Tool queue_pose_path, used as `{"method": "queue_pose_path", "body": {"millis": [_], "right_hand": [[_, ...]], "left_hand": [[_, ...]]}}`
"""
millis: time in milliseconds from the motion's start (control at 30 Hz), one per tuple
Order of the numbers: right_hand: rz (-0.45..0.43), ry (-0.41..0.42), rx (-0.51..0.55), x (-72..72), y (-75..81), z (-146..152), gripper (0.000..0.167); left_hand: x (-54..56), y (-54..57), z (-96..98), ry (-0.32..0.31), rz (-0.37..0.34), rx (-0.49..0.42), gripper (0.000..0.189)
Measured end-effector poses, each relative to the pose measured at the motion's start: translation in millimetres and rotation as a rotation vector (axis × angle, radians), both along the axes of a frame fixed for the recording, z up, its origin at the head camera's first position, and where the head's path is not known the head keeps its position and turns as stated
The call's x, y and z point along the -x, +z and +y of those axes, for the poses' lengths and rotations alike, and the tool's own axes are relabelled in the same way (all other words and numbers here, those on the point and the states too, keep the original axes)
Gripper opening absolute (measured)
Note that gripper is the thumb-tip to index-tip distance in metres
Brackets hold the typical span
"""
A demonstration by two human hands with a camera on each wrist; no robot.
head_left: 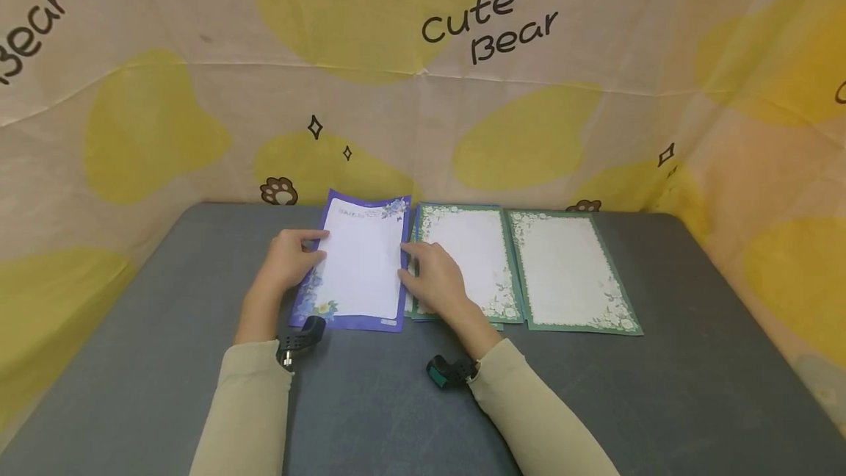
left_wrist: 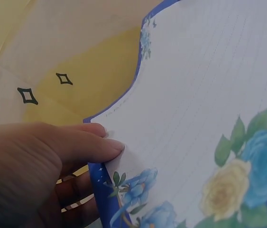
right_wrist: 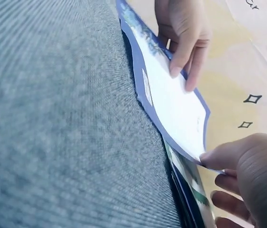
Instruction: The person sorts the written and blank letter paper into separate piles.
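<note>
A sheet of writing paper (head_left: 363, 263) with a purple-blue border and printed flowers is held between both hands, its lower part close to the table. My left hand (head_left: 291, 263) pinches its left edge, thumb on the printed face, as the left wrist view shows. The opposite edge is pinched by my right hand (head_left: 436, 274). In the right wrist view the sheet (right_wrist: 176, 104) bows in a curve, and other paper lies beneath its near side. Just right of it, partly behind my right hand, lies a stack of green-bordered sheets (head_left: 463, 241).
Another green-bordered floral sheet (head_left: 568, 270) lies on the dark grey table (head_left: 370, 402), at the right of the stack. Behind the table hangs a yellow patterned cloth (head_left: 370, 116) printed with lettering. Each wrist carries a black strapped device (head_left: 449, 372).
</note>
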State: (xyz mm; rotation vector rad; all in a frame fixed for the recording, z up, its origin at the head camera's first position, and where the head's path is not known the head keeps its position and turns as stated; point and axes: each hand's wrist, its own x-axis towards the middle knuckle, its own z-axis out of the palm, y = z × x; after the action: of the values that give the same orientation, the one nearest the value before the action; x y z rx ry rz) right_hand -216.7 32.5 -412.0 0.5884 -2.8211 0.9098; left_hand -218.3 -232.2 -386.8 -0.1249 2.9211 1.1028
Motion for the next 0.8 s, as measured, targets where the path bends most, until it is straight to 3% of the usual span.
{"method": "queue_pose_path", "body": {"millis": [300, 567, 800], "right_hand": [[0.095, 0.117, -0.059, 3.0, -7.5, 4, 0.049], [0.048, 0.13, -0.128, 2.5, -9.8, 5, 0.059], [0.026, 0.126, -0.175, 2.9, -12.1, 5, 0.06]], "left_hand": [[1.6, -9.7, -1.3, 0.001, -0.013, 0.014, 0.042], [1.9, -13.8, -1.2, 0.027, -0.012, 0.021, 0.044], [1.7, -15.6, -3.3, -0.005, -0.007, 0.031, 0.046]]}}
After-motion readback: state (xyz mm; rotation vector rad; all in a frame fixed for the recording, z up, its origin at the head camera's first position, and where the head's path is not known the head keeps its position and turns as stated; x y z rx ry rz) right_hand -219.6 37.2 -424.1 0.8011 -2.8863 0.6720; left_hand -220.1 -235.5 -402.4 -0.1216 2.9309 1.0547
